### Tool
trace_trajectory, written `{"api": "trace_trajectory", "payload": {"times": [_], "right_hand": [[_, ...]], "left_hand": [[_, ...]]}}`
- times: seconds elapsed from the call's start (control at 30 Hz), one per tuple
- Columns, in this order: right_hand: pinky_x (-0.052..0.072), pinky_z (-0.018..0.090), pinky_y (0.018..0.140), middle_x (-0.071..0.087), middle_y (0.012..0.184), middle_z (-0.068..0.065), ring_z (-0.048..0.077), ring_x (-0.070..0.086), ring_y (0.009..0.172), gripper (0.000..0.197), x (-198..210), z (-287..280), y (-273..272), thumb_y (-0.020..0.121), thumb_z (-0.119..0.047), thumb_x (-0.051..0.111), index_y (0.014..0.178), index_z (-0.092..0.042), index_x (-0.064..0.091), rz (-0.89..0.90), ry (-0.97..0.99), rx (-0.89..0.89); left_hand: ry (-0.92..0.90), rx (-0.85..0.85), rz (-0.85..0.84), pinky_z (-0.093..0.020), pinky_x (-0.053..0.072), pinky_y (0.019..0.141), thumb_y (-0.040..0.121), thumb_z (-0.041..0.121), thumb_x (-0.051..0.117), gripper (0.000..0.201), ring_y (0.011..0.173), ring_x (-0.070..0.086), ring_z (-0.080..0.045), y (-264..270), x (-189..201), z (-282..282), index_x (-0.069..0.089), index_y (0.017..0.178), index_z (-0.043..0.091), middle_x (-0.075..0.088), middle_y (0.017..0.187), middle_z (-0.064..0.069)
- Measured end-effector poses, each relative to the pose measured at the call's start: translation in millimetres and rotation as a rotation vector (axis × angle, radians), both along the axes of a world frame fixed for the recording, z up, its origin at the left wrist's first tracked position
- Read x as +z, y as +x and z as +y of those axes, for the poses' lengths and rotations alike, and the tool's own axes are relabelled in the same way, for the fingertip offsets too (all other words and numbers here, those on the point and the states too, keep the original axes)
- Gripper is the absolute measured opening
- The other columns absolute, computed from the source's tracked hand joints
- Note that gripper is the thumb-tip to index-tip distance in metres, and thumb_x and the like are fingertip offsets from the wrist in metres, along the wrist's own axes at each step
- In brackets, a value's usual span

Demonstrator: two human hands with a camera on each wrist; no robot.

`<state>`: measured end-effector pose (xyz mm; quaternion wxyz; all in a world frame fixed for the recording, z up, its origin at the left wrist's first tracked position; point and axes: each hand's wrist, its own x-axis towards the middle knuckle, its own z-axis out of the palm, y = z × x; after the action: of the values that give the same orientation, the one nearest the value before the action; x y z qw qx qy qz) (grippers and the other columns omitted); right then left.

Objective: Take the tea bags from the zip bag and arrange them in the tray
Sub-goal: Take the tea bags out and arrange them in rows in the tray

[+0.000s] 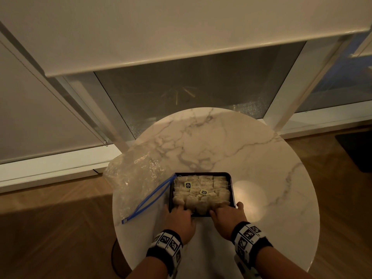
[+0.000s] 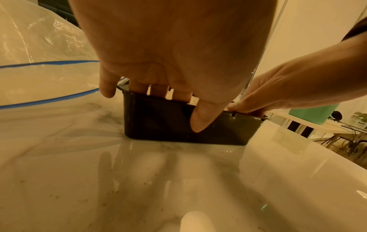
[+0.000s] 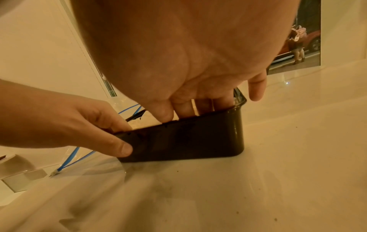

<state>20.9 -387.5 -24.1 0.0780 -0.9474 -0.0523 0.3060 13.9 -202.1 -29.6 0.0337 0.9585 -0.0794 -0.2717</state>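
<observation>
A black tray [image 1: 231, 190] stands near the front of the round marble table [image 1: 221, 141], packed with rows of pale tea bags [image 1: 201, 191]. Two of them show dark square tags. The clear zip bag [image 1: 136, 174] with its blue zip lies crumpled to the tray's left, its mouth touching the tray. My left hand [image 1: 181, 210] grips the tray's near wall [image 2: 158, 122]: thumb flat on the outside, fingers over the rim among the bags. The fingers of my right hand [image 1: 223, 210] reach down onto the near-right tea bags, with its thumb at the rim [image 3: 188, 124].
The table's curved edge runs close on every side, and the zip bag overhangs its left edge. Bare marble lies behind and to the right of the tray. Past the table are a window [image 1: 191, 93], white roller blinds and a wooden floor [image 1: 50, 228].
</observation>
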Motion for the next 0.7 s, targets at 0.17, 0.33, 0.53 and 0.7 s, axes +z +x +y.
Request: {"api": "trace_trajectory", "payload": {"times": [0.17,0.33,0.53,0.7], "right_hand": [[0.013,0.057,0.108,0.065,0.109,-0.006,0.017,0.060,0.105,0.042,6,2,1,0.099,-0.045,0.022,0.106,-0.030,0.061,-0.016,-0.027,0.015],[0.018,0.051,0.104,0.067,0.106,-0.007,0.018,0.059,0.102,0.045,15,14,0,0.098,-0.048,0.025,0.105,-0.029,0.064,-0.075,0.015,0.070],[0.011,0.062,0.105,0.050,0.141,-0.009,0.022,0.042,0.133,0.047,4,29,-5,0.096,-0.054,0.020,0.135,-0.040,0.041,-0.025,0.093,0.158],[0.021,0.052,0.102,0.059,0.130,-0.011,0.019,0.050,0.123,0.043,5,24,-6,0.095,-0.053,0.025,0.129,-0.039,0.047,-0.082,0.112,0.151]], "left_hand": [[-0.010,0.022,0.037,-0.055,0.025,0.114,0.094,0.045,0.042,0.040,0.129,0.046,-0.025,2,1,1,0.058,0.127,0.029,0.046,0.141,-0.003],[-0.018,0.022,0.047,-0.056,0.024,0.115,0.096,0.048,0.042,0.041,0.132,0.042,-0.025,4,-1,5,0.059,0.127,0.029,0.041,0.144,-0.002],[-0.030,0.036,0.006,-0.057,0.022,0.114,0.095,0.044,0.041,0.038,0.132,0.043,-0.022,3,4,3,0.057,0.126,0.031,0.047,0.140,0.001],[-0.005,0.007,-0.038,-0.057,0.025,0.111,0.094,0.045,0.040,0.038,0.127,0.046,-0.020,2,11,2,0.056,0.125,0.031,0.052,0.134,0.002]]}}
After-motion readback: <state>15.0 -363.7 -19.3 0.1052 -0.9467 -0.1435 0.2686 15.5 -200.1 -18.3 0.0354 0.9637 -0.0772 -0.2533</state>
